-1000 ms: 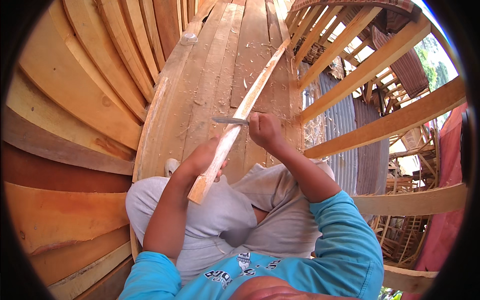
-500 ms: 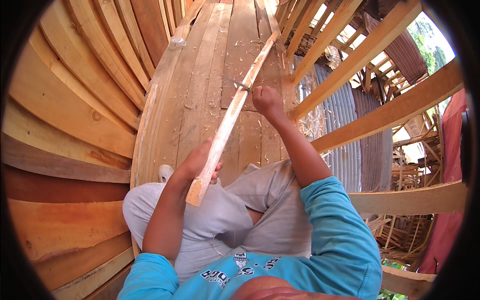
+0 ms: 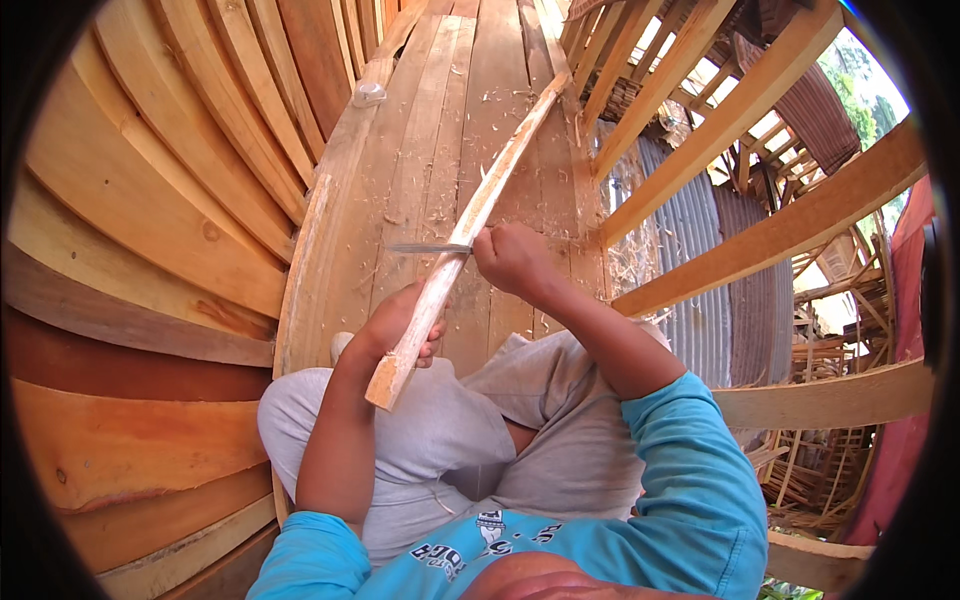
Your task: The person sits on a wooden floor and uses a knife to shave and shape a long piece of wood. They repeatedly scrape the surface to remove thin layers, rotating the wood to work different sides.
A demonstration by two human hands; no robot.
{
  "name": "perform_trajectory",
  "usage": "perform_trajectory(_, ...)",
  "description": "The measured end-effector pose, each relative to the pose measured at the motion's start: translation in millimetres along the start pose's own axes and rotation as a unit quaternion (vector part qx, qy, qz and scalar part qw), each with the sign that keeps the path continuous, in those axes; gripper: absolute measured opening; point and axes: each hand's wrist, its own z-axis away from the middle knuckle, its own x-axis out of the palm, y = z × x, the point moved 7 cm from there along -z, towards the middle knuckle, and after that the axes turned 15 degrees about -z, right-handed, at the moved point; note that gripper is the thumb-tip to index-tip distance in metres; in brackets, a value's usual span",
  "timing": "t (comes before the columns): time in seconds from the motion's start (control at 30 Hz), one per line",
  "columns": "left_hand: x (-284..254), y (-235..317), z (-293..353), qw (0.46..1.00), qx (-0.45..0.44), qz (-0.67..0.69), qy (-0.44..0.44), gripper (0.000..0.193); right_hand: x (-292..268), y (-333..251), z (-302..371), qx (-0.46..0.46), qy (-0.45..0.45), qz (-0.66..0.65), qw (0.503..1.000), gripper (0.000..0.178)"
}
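Observation:
A long, pale wooden stick [image 3: 490,190], its bark partly shaved off, slants from over my lap to the far right. My left hand [image 3: 402,325] is wrapped round its near part from below, with the squared near end sticking out toward me. In my right hand [image 3: 512,258] is a knife [image 3: 428,247]; the handle is hidden in the closed fist. Its thin blade lies across the stick's middle and points left, touching the wood. A small curl of wood stands up on the stick beyond the blade.
Wood shavings lie scattered over the plank floor [image 3: 410,190]. Curved upright boards [image 3: 130,230] line the left side, and spaced wooden rails [image 3: 780,240] the right, with corrugated metal sheets [image 3: 690,270] beyond them. A small clear container [image 3: 368,95] sits at the far left.
My right hand has drawn the knife toward me along the stick, from its far part to its middle. The left hand keeps its hold on the stick, which has shifted slightly.

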Motion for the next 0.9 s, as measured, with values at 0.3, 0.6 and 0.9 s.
perform_trajectory(0.3,0.7,7.3,-2.2,1.0,-0.006,-0.004,0.014,0.041,2.5,18.0,-13.4,0.021,0.037,0.029,0.999,0.043)
perform_trajectory(0.6,6.7,18.7,-9.7,0.999,0.027,0.009,-0.024,0.038,-9.5,16.1,-23.5,-0.022,0.059,0.044,0.997,0.042)
perform_trajectory(0.9,16.7,9.9,-16.6,0.999,0.038,0.015,-0.031,0.044,-45.1,79.8,-33.6,0.097,0.123,0.053,0.986,0.049)
